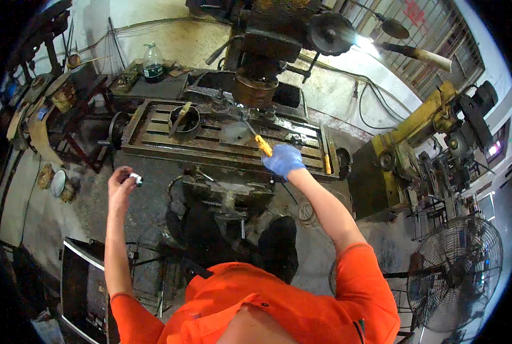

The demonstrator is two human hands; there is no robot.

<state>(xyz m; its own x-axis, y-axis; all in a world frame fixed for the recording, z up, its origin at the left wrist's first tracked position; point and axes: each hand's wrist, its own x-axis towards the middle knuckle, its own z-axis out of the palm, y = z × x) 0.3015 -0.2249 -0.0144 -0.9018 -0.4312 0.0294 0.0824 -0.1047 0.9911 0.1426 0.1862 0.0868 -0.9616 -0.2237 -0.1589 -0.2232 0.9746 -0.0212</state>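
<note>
My right hand [283,161], in a blue glove, is closed around the yellow handle of a tool that looks like a screwdriver [263,145]. Its thin shaft points at the milling machine's table, below the spindle head [254,89]. Out to the left and apart from the machine, my bare left hand [120,184] pinches a small shiny metal-like piece [136,179]; its kind is too small to make out. On the slotted machine table [152,150] stands a dark round pot [191,127] with a brush [179,118] resting across it.
Another yellow-handled tool [327,164] lies at the table's right end. Handwheels [118,131] stick out at its sides. A large clear bottle [152,63] stands behind on the left. To the right are a yellow-green machine [382,166] and a caged floor fan [455,274]. An open-topped dark cabinet [84,281] sits lower left.
</note>
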